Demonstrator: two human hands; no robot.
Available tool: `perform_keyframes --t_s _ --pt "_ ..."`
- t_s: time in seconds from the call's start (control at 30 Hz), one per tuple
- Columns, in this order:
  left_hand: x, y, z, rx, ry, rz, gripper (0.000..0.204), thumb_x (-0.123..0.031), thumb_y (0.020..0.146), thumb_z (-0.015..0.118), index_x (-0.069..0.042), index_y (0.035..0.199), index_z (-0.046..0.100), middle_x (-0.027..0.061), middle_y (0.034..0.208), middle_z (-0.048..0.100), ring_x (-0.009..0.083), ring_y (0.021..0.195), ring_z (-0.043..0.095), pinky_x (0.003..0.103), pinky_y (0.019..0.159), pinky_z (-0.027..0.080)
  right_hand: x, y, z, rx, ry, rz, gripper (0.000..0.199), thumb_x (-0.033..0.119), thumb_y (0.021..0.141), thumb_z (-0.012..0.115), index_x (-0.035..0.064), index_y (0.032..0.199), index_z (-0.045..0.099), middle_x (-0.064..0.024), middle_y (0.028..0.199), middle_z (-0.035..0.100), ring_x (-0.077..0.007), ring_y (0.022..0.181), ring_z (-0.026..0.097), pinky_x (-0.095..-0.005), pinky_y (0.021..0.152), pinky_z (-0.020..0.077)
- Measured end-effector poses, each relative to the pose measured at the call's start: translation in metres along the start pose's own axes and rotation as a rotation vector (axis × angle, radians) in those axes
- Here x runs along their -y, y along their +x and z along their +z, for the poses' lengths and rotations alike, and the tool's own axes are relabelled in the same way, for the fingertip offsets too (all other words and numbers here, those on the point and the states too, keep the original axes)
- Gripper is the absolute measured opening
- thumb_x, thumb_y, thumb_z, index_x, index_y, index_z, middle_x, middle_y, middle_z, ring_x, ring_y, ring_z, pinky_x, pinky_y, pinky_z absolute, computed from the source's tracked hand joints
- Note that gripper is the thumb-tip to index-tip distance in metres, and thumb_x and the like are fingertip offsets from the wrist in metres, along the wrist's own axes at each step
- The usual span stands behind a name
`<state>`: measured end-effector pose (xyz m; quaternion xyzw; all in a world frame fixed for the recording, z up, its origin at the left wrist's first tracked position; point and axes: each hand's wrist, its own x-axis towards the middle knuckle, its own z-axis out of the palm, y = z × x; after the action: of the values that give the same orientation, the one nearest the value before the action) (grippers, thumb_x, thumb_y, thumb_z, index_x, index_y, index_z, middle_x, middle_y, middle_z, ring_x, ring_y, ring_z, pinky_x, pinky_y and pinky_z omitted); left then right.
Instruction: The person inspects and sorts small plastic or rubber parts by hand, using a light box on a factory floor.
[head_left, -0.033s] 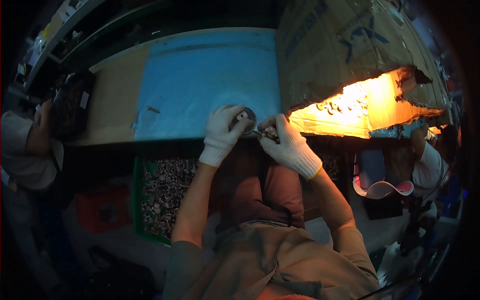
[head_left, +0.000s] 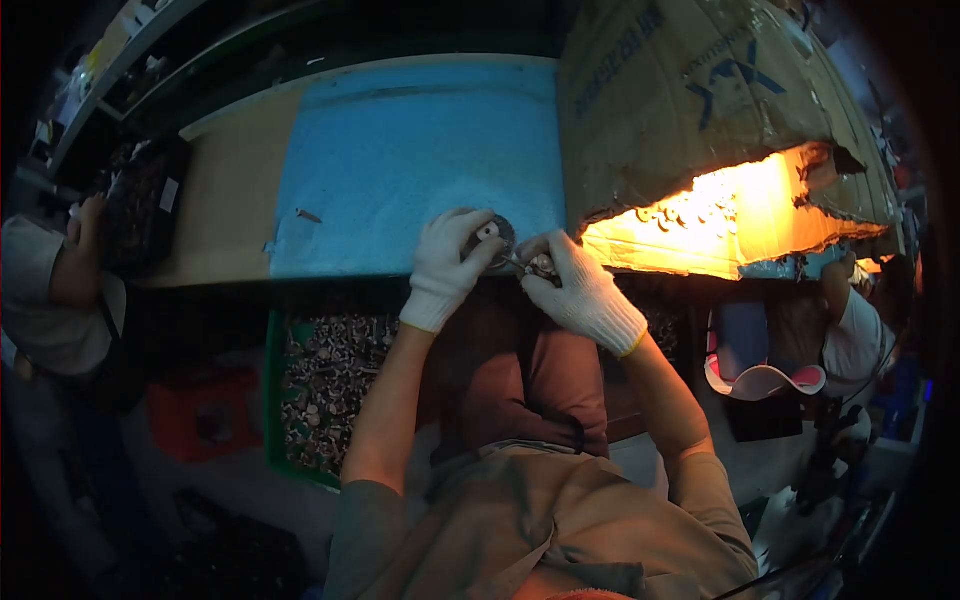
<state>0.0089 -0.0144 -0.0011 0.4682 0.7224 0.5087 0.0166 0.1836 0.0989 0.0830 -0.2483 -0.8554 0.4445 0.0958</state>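
Note:
At the front edge of the blue tabletop (head_left: pixel 420 160), my left hand (head_left: pixel 440 268), in a white knit glove, grips a dark round disc (head_left: pixel 506 233) with a pale centre. Thumb and fingers close around the disc's left side. My right hand (head_left: pixel 583 298), also in a white glove, pinches a small shiny metal part (head_left: pixel 543 265) just right of the disc. A thin rod-like end points from that part toward the disc; whether they touch I cannot tell. The part's exact kind is partly hidden by my fingers.
A green crate (head_left: pixel 276 400) full of small metal parts stands below the table, left of my legs. To the right, a torn cardboard box (head_left: pixel 640 130) surrounds a bright light over small parts. A small metal cylinder (head_left: pixel 309 216) lies on the blue surface. People sit at both sides.
The whole view has shifted very slightly. Both hands keep their hold on the disc and the metal part in nearly the same place.

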Motion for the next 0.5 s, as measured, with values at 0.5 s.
perform_keyframes --t_s 0.5 --pt "0.007 0.000 0.002 -0.023 0.062 0.097 0.036 -0.030 0.085 0.077 -0.010 0.115 0.071 0.0122 0.110 0.071 0.0332 0.111 0.065 0.046 0.097 0.048 0.006 0.022 0.007 -0.023 -0.066 0.164 0.036 0.020 0.089 0.074 -0.0003 0.115 0.057 -0.0077 0.086 0.066 -0.0145 0.081 0.064 -0.0312 0.077 0.0545"
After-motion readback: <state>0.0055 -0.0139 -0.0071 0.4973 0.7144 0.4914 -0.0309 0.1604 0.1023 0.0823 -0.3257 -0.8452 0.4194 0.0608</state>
